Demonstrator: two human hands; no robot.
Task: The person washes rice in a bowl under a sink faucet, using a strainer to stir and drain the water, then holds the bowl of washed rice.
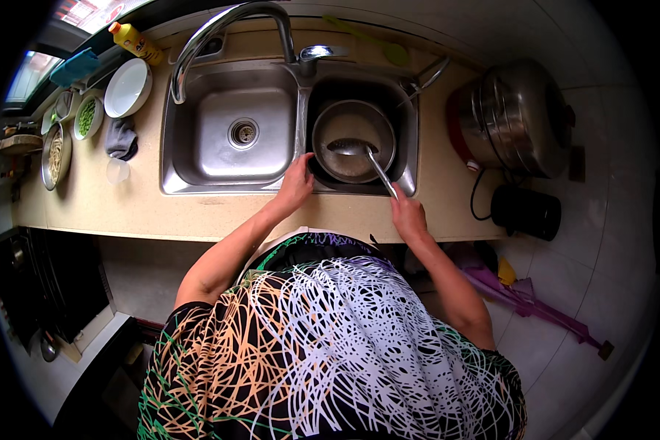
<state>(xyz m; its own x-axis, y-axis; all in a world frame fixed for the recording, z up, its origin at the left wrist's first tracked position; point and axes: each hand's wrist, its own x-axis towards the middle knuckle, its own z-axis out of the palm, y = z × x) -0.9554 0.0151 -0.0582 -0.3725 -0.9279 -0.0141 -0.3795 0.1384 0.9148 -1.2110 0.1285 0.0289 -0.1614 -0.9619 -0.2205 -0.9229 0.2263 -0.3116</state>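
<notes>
My right hand [410, 215] grips the handle of a metal ladle-like spoon [382, 175]. Its wide bowl rests in a round metal pot [315, 144], over cloudy, pale liquid [346, 122]. The pot sits in the right basin [406, 118] of a stainless steel double sink [168, 186]. At the pot's left side, over the divider between the basins, is my left hand [296, 184]. Its fingertips are at the rim, but whether they grip it cannot be made out. The left basin [220, 118] holds no dishes, and its drain strainer [243, 133] shows.
A chrome faucet [242, 12] arches over the left basin. Leftward stand a white bowl [127, 88], a bowl of green peas or beans [87, 117], a metal bowl of pale strips [55, 157], a grey cloth [121, 138] and a yellow bottle [136, 44]. A large metal cooker [509, 118] stands right.
</notes>
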